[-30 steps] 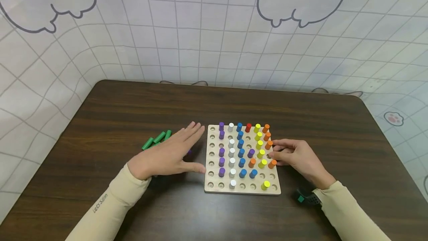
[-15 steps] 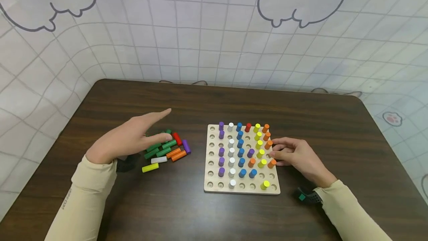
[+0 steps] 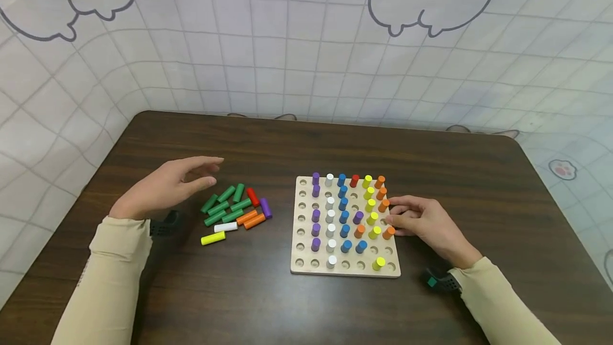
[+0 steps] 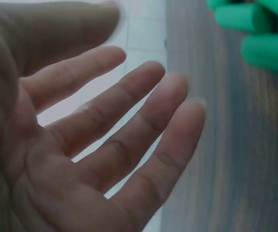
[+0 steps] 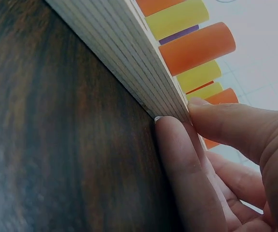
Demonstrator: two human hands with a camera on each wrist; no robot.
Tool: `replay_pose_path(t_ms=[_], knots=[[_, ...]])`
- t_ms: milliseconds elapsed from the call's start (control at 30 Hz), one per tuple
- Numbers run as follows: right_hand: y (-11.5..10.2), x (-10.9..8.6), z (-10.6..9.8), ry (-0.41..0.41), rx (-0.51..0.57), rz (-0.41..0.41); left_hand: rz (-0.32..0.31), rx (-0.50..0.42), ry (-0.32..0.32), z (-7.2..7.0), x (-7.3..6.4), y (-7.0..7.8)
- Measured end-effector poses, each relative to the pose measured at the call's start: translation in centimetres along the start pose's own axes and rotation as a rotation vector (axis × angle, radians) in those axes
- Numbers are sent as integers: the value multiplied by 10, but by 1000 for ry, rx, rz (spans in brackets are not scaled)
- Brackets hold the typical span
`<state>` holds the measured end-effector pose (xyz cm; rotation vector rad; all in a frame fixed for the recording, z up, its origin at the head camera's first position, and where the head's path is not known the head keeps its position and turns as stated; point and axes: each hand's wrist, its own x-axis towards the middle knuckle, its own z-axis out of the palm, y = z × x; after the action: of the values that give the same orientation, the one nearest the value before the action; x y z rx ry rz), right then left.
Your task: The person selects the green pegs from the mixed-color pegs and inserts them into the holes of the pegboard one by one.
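Your left hand (image 3: 160,188), free of any object, fingers loosely bent and thumb apart, poised just beside the loose pegs. Your right hand (image 3: 428,225), gripping the right edge of a square, pale, layered-wood pegboard (image 3: 322,254), thumb at the upper face, a finger against the side wall. The pegboard lies flat on a dark brown wood-grain desk (image 3: 230,297), right of the loose pegs and well apart from your left hand. Standing in its round holes, by column from your left: purple cylindrical pegs (image 3: 315,230), white cylindrical pegs (image 3: 330,230), blue cylindrical pegs (image 3: 345,230), a mixed column headed by a red cylindrical peg (image 3: 354,180), yellow cylindrical pegs (image 3: 372,218) and orange cylindrical pegs (image 3: 383,205). Lying loose on the desk: seven green cylindrical pegs (image 3: 217,208), one loose red peg (image 3: 253,196), one loose purple peg (image 3: 265,207), two loose orange pegs (image 3: 254,221), one loose white peg (image 3: 225,227), one loose yellow peg (image 3: 213,238). Behind the desk: a white grid-lined backdrop (image 3: 268,52) with cartoon outlines.
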<state>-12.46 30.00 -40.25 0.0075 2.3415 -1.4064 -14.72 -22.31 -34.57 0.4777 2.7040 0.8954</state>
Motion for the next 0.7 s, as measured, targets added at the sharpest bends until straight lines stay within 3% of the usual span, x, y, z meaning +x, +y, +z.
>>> replay_pose_path(t_ms=[167, 700], knots=[[-3, 3, -1, -8, -9, 10, -24, 3, -33, 0, -1, -11], [0, 3, -1, -5, -6, -8, -106, 41, -97, 9, 7, -17]])
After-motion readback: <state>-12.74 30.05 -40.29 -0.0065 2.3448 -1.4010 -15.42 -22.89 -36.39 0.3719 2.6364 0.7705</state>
